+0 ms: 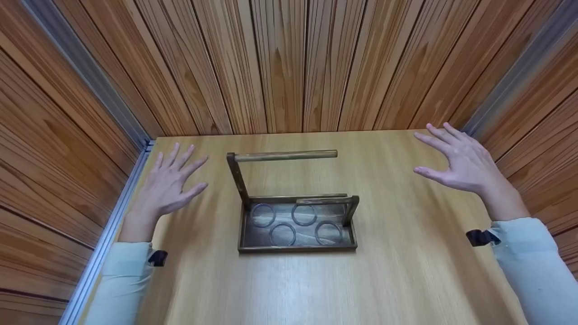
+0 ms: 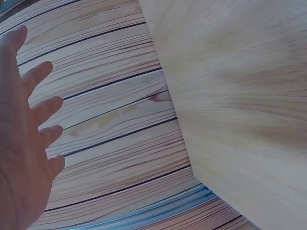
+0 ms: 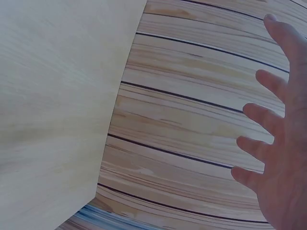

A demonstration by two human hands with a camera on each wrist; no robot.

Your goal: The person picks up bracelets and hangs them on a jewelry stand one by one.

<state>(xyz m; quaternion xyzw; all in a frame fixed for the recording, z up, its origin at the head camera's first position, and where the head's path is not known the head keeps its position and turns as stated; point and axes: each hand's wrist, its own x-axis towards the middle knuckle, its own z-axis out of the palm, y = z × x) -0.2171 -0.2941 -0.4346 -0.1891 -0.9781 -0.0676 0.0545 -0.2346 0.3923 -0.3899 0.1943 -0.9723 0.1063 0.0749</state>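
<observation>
A dark wooden tray (image 1: 298, 249) stands on the table between my hands. At its left end rises a tall post (image 1: 238, 180) that carries a long horizontal rod (image 1: 286, 155) pointing right. A shorter post (image 1: 351, 211) at the right end bears a lower rod (image 1: 320, 201) pointing left. Several thin dark rings (image 1: 282, 224) lie flat inside the tray. To the left, my left hand (image 1: 167, 187) hovers with spread fingers, holding nothing. My right hand (image 1: 465, 162), likewise spread and holding nothing, is raised at the right, well apart from the tray.
The light wood table (image 1: 298, 289) meets a plank wall (image 1: 284, 67) at the back. More plank walls close in on both sides. A metal rail (image 1: 108, 239) runs along the table's left edge. Black straps (image 1: 158, 258) sit at the sleeve cuffs.
</observation>
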